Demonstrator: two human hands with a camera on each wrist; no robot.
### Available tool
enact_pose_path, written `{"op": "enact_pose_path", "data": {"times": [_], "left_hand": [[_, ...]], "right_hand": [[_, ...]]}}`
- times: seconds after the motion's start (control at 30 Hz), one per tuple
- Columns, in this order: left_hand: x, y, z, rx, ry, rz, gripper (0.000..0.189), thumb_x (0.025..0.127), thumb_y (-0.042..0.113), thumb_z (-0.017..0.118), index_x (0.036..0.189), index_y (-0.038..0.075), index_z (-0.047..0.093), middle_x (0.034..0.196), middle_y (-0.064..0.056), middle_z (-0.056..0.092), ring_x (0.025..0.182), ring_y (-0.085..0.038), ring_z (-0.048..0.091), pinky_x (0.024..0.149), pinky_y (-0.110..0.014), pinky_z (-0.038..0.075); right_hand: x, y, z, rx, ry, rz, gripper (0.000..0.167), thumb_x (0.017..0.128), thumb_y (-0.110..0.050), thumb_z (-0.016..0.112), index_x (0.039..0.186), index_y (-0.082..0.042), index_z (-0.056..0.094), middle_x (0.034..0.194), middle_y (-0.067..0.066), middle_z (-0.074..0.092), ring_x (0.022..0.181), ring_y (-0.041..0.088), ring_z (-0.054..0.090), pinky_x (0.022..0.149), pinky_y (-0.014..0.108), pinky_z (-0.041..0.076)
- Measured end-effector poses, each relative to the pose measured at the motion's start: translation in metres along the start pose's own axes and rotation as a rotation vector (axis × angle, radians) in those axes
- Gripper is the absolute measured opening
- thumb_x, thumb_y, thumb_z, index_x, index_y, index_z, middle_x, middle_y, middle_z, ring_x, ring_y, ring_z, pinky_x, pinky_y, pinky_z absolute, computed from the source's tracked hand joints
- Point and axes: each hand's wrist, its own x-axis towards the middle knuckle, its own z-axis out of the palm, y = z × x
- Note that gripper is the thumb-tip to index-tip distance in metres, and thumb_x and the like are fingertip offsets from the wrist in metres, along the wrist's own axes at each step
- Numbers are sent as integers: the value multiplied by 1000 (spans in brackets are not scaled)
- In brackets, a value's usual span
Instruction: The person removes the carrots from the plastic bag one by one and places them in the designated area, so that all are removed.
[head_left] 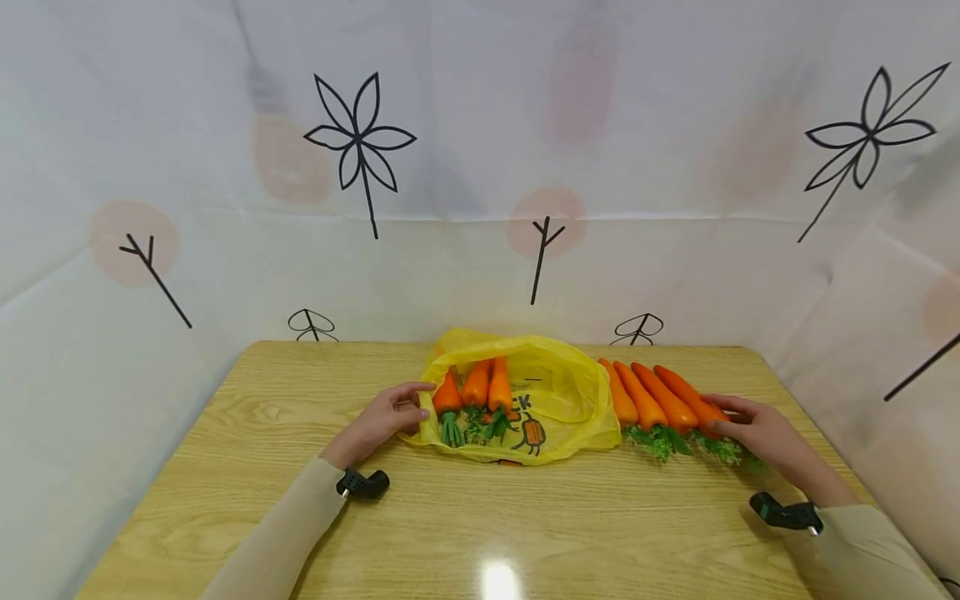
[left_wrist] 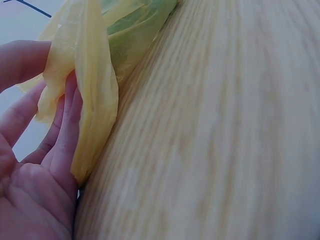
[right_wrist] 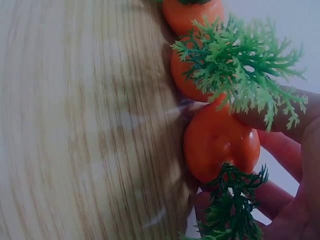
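Observation:
A yellow plastic bag (head_left: 558, 454) lies on its side on the table, its mouth facing me. Inside, toward its left, are three orange carrots (head_left: 476, 385) with green tops. My left hand (head_left: 382, 419) holds the left edge of the mouth; in the left wrist view the thin yellow plastic (left_wrist: 95, 95) runs between thumb and fingers. To the right of the bag, several carrots (head_left: 645, 400) lie side by side, leafy ends toward me. My right hand (head_left: 768, 437) grips the rightmost carrot (head_left: 678, 392), thumb and fingers around its thick end (right_wrist: 220, 142) in the right wrist view.
The wooden table (head_left: 480, 517) ends at a white patterned cloth (head_left: 450, 275) behind the bag. More of this cloth stands at both sides. A black wrist device (head_left: 363, 483) sits on the left wrist, another (head_left: 783, 511) on the right.

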Motion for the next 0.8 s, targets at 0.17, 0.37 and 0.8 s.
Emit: {"op": "enact_pose_path", "data": {"times": [0.17, 0.37, 0.8], "left_hand": [[0, 0, 0, 0, -1, 5, 53, 97, 13, 66, 146, 4, 48, 97, -11, 48, 69, -18, 46, 66, -31, 44], [-1, 1, 0, -10, 0, -2, 52, 97, 13, 66, 146, 6, 49, 97, -11, 47, 69, -18, 44, 65, -31, 42], [0, 1, 1, 1, 4, 1, 52, 97, 11, 65, 146, 3, 47, 98, -11, 48, 70, -17, 46, 66, -31, 44]], "right_hand": [[0, -1, -1, 14, 8, 5, 59, 101, -30, 62, 146, 5, 46, 135, 35, 50, 97, -6, 52, 74, 26, 51], [-2, -4, -3, 26, 18, 19, 60, 100, -30, 63, 144, 7, 46, 134, 35, 51, 94, -12, 50, 74, 22, 50], [-3, -5, -12, 34, 47, 2, 59, 101, -28, 61, 143, 10, 45, 138, 34, 48, 94, -19, 46, 74, 20, 49]]}}
